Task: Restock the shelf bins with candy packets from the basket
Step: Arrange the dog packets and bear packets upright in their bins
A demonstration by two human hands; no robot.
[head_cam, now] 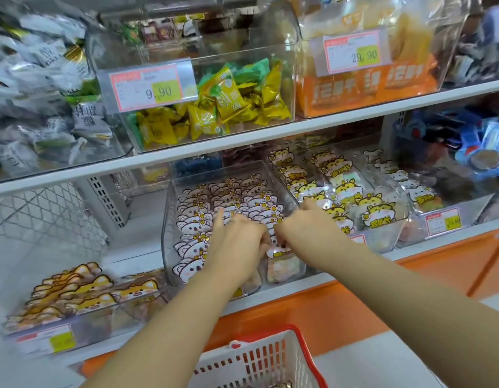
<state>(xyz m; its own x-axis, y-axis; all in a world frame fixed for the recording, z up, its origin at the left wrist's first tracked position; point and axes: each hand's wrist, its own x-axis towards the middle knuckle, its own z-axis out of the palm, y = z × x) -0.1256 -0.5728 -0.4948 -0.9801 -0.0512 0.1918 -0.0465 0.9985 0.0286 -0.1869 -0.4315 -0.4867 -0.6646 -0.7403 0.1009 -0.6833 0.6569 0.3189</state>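
**A:** How far along is the restock?

**B:** Partway, I'd judge. Both hands are inside the clear bin [214, 172], which already looks well filled. Rows of bear-face candy packets [195, 217] run from beyond the fingertips down to the front wall under the wrists.

**A:** Are they holding anything?

**B:** The left hand [237, 242] has its forefinger straight and its other fingers curled down into the front rows. The right hand [298, 228] has its fingers folded under. One bear-face packet [279, 250] sits right between the two hands and touches both. It's too blurred for me to tell whether either hand pinches it or only presses it in.

**A:** And the basket?

**B:** The red-and-white basket [265, 357] is below both forearms, well apart from the hands. Only its top shows, so I can't tell how much stock is left in it.

**A:** What about the other bins?

**B:** The hamster packets [380, 211], just right of the right hand, look full. The shiba-dog packets [83, 287], left of the left forearm, sit lower, so that bin probably needs filling.
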